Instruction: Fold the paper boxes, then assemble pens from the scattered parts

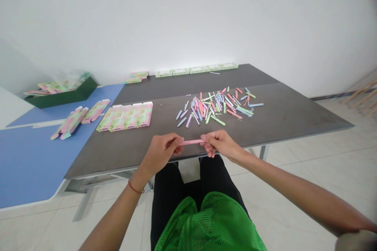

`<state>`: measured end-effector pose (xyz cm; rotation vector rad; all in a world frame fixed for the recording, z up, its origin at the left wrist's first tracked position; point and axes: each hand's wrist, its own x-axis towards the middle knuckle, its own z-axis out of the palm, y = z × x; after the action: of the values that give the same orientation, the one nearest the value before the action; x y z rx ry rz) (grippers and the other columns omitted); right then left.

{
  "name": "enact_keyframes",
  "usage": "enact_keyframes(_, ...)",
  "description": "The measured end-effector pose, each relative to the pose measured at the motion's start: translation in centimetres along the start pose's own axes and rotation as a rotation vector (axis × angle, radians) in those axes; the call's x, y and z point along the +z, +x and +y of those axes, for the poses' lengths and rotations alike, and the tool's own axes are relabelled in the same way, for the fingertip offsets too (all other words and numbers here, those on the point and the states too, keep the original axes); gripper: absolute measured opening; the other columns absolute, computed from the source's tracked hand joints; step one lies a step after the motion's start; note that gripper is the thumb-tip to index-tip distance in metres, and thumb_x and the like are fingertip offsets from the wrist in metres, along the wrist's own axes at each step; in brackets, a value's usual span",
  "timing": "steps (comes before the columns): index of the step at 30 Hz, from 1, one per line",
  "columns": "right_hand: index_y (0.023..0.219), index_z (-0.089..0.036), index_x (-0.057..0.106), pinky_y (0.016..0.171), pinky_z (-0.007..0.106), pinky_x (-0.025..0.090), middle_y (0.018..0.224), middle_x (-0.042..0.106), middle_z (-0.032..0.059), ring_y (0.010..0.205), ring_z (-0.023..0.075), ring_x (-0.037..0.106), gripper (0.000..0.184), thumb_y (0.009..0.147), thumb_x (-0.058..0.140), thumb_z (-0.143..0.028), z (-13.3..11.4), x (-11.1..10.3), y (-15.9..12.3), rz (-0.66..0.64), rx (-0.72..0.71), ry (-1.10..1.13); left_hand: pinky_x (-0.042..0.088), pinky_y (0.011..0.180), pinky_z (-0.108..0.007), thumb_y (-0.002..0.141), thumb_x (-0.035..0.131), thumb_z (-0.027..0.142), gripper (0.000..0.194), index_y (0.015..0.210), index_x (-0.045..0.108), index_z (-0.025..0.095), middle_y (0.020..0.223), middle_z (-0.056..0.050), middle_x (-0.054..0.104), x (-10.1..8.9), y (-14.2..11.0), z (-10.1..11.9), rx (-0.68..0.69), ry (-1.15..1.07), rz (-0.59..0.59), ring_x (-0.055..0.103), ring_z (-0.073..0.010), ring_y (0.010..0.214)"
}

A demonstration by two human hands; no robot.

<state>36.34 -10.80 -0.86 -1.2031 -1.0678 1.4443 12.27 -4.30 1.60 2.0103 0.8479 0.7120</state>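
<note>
A pink pen is held level between both hands, just above the near edge of the dark table. My left hand pinches one end of it. The other end is gripped by my right hand, thumb and fingertips closed on it. Beyond the hands lies a loose pile of pen parts in pink, blue, green and purple, mixed with thin white refills. Fingertips hide both ends of the pink pen.
Several pastel boxes stand in a row on the left of the dark table. Green-edged boxes line the back. On the blue table are flattened cartons and a dark green bin holding packaging.
</note>
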Motion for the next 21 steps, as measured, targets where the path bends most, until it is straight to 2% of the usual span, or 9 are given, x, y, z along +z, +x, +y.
enact_keyframes(2, 0.069, -0.013, 0.069, 0.038, 0.018, 0.047, 0.051, 0.063, -0.0009, 0.04, 0.0092, 0.059, 0.056, 0.074, 0.079, -0.067, -0.1, 0.03, -0.01, 0.003, -0.003, -0.006, 0.063, 0.078, -0.028, 0.092, 0.072, 0.04, 0.023, 0.097, 0.073, 0.017, 0.087, -0.005, 0.077, 0.06, 0.01, 0.03, 0.045, 0.011, 0.017, 0.076, -0.0184, 0.08)
enact_keyframes(5, 0.067, -0.013, 0.068, 0.039, 0.018, 0.047, 0.05, 0.062, -0.0012, 0.039, 0.0087, 0.058, 0.058, 0.074, 0.079, -0.069, -0.28, 0.09, -0.07, 0.005, -0.009, -0.013, 0.063, 0.084, -0.031, 0.081, 0.083, 0.04, 0.047, 0.121, 0.067, 0.02, 0.108, -0.007, 0.077, 0.14, -0.05, 0.07, 0.018, -0.062, 0.065, 0.076, -0.0215, 0.096)
enact_keyframes(7, 0.065, -0.013, 0.067, 0.039, 0.018, 0.048, 0.05, 0.062, -0.0012, 0.039, 0.0086, 0.058, 0.058, 0.073, 0.079, -0.069, -0.38, 0.15, -0.12, 0.003, -0.013, -0.022, 0.063, 0.07, -0.028, 0.091, 0.071, 0.045, 0.035, 0.114, 0.07, 0.018, 0.093, -0.006, 0.078, 0.2, -0.09, 0.04, -0.055, -0.082, 0.035, 0.076, -0.019, 0.079)
enact_keyframes(9, 0.063, -0.013, 0.066, 0.039, 0.017, 0.048, 0.05, 0.062, -0.0009, 0.04, 0.0085, 0.059, 0.058, 0.073, 0.079, -0.069, -0.44, 0.21, -0.15, 0.001, -0.013, -0.033, 0.062, 0.068, -0.027, 0.097, 0.062, 0.044, 0.03, 0.095, 0.073, 0.017, 0.079, -0.004, 0.075, 0.23, -0.09, -0.02, -0.06, -0.05, 0.012, 0.073, -0.0168, 0.07)
enact_keyframes(11, 0.062, -0.014, 0.065, 0.039, 0.017, 0.048, 0.05, 0.061, -0.001, 0.039, 0.0084, 0.058, 0.058, 0.073, 0.079, -0.069, -0.44, 0.22, -0.15, 0.01, -0.013, -0.034, 0.063, 0.079, -0.028, 0.091, 0.073, 0.041, 0.024, 0.095, 0.072, 0.018, 0.09, -0.005, 0.077, 0.26, -0.05, -0.13, -0.009, -0.051, 0.035, 0.075, -0.019, 0.085)
enact_keyframes(13, 0.063, -0.014, 0.066, 0.039, 0.018, 0.048, 0.05, 0.061, -0.0014, 0.039, 0.0085, 0.058, 0.058, 0.072, 0.08, -0.069, -0.39, 0.19, -0.13, 0.021, -0.013, -0.027, 0.063, 0.084, -0.029, 0.083, 0.081, 0.039, 0.037, 0.112, 0.069, 0.02, 0.108, -0.007, 0.077, 0.32, -0.02, -0.28, -0.004, -0.103, 0.076, 0.075, -0.0218, 0.099)
enact_keyframes(15, 0.065, -0.014, 0.067, 0.038, 0.018, 0.048, 0.05, 0.061, -0.0015, 0.039, 0.0089, 0.058, 0.057, 0.072, 0.079, -0.069, -0.36, 0.16, -0.1, 0.021, -0.015, -0.025, 0.064, 0.074, -0.029, 0.089, 0.075, 0.044, 0.038, 0.117, 0.067, 0.019, 0.101, -0.007, 0.078, 0.44, -0.04, -0.49, -0.064, -0.139, 0.064, 0.077, -0.021, 0.088)
enact_keyframes(18, 0.063, -0.014, 0.065, 0.039, 0.018, 0.048, 0.049, 0.061, -0.0009, 0.04, 0.0085, 0.058, 0.058, 0.073, 0.079, -0.069, -0.41, 0.12, -0.08, 0.01, -0.02, -0.041, 0.062, 0.067, -0.026, 0.097, 0.063, 0.046, 0.032, 0.096, 0.072, 0.016, 0.078, -0.004, 0.075, 0.67, -0.08, -0.78, -0.075, -0.091, 0.027, 0.074, -0.0172, 0.07)
enact_keyframes(21, 0.059, -0.014, 0.063, 0.039, 0.017, 0.047, 0.048, 0.06, -0.0011, 0.039, 0.0075, 0.057, 0.059, 0.072, 0.08, -0.069, -0.47, 0.09, -0.06, 0.031, -0.021, -0.04, 0.063, 0.083, -0.029, 0.083, 0.082, 0.039, 0.031, 0.102, 0.07, 0.018, 0.097, -0.006, 0.077, 0.82, -0.03, -0.87, -0.014, -0.105, 0.092, 0.076, -0.0207, 0.091)
